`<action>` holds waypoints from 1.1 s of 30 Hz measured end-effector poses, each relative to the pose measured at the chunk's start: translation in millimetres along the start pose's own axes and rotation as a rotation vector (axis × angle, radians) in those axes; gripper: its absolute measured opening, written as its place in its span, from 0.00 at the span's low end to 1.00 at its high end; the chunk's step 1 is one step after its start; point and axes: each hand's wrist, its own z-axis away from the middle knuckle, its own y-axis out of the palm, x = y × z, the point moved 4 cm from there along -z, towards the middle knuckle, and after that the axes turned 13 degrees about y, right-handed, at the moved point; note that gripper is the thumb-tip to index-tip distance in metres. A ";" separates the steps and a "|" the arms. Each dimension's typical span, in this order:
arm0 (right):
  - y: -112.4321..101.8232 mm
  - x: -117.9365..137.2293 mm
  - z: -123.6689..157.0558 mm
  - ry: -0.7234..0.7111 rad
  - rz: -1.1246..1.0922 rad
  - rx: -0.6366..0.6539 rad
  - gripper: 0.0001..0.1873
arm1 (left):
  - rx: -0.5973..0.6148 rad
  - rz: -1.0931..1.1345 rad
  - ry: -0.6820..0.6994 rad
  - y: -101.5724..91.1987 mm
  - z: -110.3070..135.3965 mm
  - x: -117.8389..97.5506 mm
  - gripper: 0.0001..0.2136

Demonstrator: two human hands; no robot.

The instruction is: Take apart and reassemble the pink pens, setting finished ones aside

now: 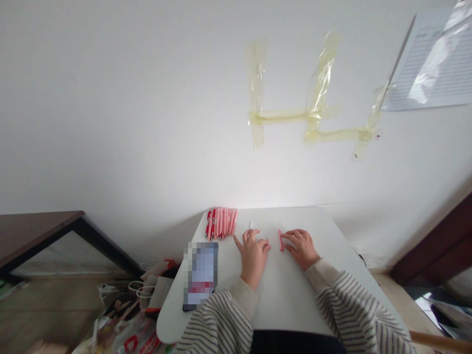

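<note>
My left hand (pixel 253 253) is over the middle of the white table, its little finger spread to the left. Its thumb and forefinger close on a small pink pen part (pixel 268 244). Just beyond those fingers a thin white stick (pixel 251 224), like a pen refill, pokes out; its lower end is hidden by the hand. My right hand (pixel 301 247) rests to the right, its fingertips and thumb closed against a short pink pen barrel (pixel 280 240). A row of pink and red pens (pixel 221 222) lies side by side at the table's back left.
A phone (pixel 201 275) with a blurred screen lies at the left edge of the white table (pixel 287 305). The wall stands right behind the table. Bags and clutter (pixel 136 305) cover the floor at left, near a brown table (pixel 40 221).
</note>
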 end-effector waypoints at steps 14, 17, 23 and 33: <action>2.5 -3.4 -1.6 -0.021 0.011 -0.040 0.17 | -0.014 -0.010 0.131 8.7 -5.3 -14.6 0.02; 2.8 -5.6 -2.1 -0.018 0.001 -0.029 0.17 | -0.016 -0.008 0.124 9.6 -5.6 -15.1 0.01; 4.2 -7.5 -2.8 -0.015 -0.026 -0.020 0.17 | -0.007 0.006 0.098 11.3 -6.2 -12.5 0.02; 2.4 -5.2 -1.6 -0.011 -0.051 -0.030 0.16 | 0.010 0.027 0.062 10.8 -5.5 -10.0 0.03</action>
